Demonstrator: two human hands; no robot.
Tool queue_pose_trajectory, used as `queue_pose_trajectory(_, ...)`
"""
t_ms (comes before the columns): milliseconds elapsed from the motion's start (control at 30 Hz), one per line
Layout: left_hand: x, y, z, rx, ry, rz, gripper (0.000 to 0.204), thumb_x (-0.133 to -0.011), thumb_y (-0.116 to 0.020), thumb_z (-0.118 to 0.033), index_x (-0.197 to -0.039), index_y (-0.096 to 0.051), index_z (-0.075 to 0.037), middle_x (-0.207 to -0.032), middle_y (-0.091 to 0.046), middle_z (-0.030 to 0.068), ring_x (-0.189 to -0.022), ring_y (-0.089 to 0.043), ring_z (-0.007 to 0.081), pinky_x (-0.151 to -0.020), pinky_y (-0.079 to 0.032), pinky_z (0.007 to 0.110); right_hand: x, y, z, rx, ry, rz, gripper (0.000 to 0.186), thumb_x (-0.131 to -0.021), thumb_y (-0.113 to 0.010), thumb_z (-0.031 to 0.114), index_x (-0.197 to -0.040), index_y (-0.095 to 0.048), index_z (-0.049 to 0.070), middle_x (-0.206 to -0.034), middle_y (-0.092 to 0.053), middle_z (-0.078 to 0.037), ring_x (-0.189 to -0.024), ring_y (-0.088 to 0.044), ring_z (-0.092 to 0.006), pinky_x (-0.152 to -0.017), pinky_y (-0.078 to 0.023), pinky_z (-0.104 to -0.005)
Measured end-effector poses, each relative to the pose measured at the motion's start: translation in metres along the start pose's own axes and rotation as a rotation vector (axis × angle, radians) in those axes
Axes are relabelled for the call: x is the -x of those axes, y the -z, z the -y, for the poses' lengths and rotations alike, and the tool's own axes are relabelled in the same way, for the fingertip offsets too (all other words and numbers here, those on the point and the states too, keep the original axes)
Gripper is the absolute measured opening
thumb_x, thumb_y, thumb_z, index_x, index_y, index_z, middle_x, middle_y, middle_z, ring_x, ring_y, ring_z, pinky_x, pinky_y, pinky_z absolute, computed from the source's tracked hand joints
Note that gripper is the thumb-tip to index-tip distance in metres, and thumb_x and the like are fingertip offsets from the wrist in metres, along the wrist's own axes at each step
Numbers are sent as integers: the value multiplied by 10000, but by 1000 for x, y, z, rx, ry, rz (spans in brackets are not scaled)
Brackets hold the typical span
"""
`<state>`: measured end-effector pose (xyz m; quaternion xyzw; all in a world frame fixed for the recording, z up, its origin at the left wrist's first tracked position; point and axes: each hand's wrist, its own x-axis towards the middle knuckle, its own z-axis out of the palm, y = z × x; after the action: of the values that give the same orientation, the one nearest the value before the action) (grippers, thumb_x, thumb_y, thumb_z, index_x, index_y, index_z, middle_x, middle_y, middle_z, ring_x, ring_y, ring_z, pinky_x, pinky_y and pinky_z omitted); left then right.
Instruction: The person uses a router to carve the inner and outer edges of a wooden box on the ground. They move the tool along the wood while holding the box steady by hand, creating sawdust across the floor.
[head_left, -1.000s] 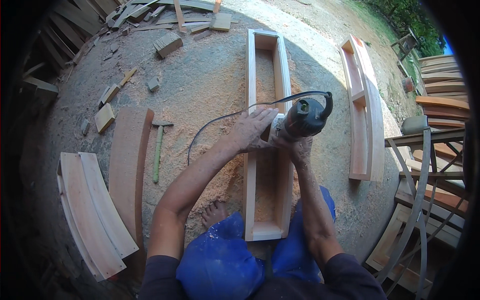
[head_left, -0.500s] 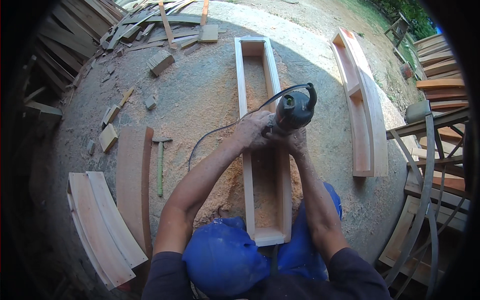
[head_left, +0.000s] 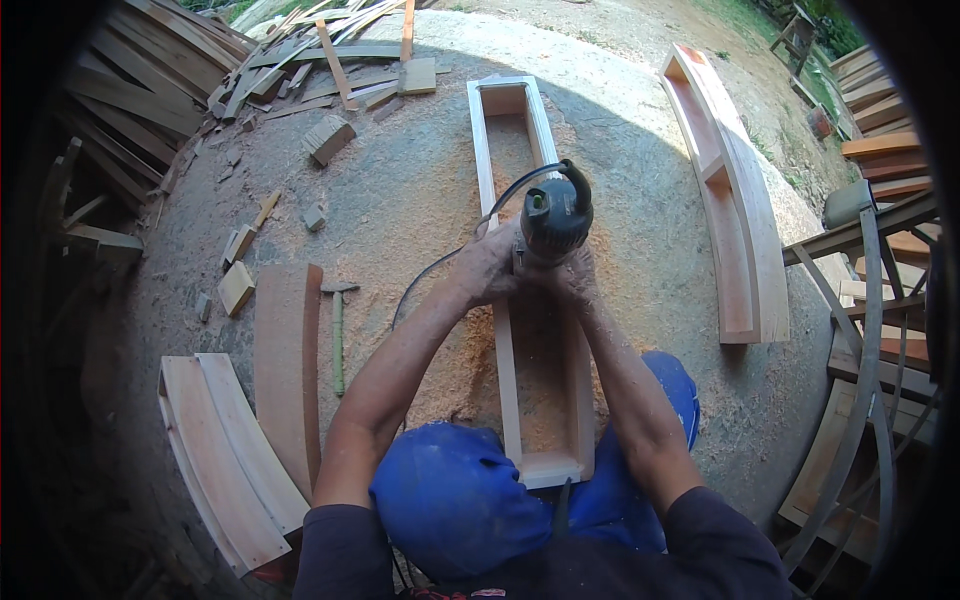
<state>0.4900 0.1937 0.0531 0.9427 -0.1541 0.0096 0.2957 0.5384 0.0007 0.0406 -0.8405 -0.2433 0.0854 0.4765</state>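
Observation:
A dark corded router (head_left: 556, 222) stands over the middle of a long, narrow wooden frame (head_left: 505, 385), held between my two hands. My left hand (head_left: 489, 264) is closed around the left side of its base, above the frame's left rail. My right hand (head_left: 574, 276) grips the base from the right; the router's body partly hides its fingers. The bit is out of sight beneath the tool. At the far end, the frame's inner edge shows a shaped profile. The near end of the frame lies between my blue-clad legs.
The router's black cord (head_left: 428, 270) trails to the left. A hammer (head_left: 338, 340), a wide board (head_left: 287, 365) and nailed curved boards (head_left: 225, 455) lie left. On the right stands another wooden frame (head_left: 735, 230). Wood offcuts (head_left: 328, 138) and shavings litter the ground.
My hands have shifted the router leftward across the frame. The whole view has turned slightly, so surrounding things appear a little displaced. Both hands keep their grip.

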Motion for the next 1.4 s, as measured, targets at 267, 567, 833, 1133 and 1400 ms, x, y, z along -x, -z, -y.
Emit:
queue_pose_trajectory(267, 10, 23, -11, 205, 110, 48, 749, -872, -790, -356, -1506, -463, -124, -1468, -557, 193, -1356, -547, 389, -1145, -448, 444, -2, -4, 31, -249, -42, 45, 919, -694, -950, 208, -1469, -473, 89, -1347, -628, -58, -1245, -611, -186, -1086, -493, -341)
queue_pose_trajectory(567, 23, 27, 5, 307, 85, 62, 730, -853, -815, -261, -1487, -478, -130, -1412, -607, 193, -1331, -581, 380, -1111, -484, 455, -7, -41, 19, -633, -32, -8, 924, -672, -950, 152, -1467, -482, 100, -1320, -623, -36, -1226, -601, -163, -1059, -499, -326)
queue_pose_trajectory(833, 46, 31, 7, 160, 275, 56, 758, -823, -866, -284, -1477, -514, -132, -1423, -615, 182, -1330, -587, 379, -1095, -497, 458, -7, -51, 35, -654, -75, 72, 928, -656, -919, 88, -1465, -465, 77, -1315, -610, -44, -1246, -576, -172, -1089, -477, -334)
queue_pose_trajectory(1133, 78, 19, -26, 143, 209, -21, 793, -813, -882, -291, -1486, -505, -106, -1409, -617, 195, -1341, -575, 376, -1097, -493, 457, 28, -24, 60, -154, 25, 169, 913, -713, -885, 211, -1485, -421, 62, -1373, -574, -116, -1287, -581, -246, -1126, -458, -337)
queue_pose_trajectory(1400, 116, 4, -54, 179, 225, -43, 677, -800, -892, -308, -1395, -611, -148, -1340, -654, 182, -1252, -631, 372, -1025, -529, 468, 76, -38, 45, 40, 108, 83, 890, -703, -914, 296, -1472, -502, 117, -1354, -608, -147, -1284, -600, -331, -1108, -488, -401)
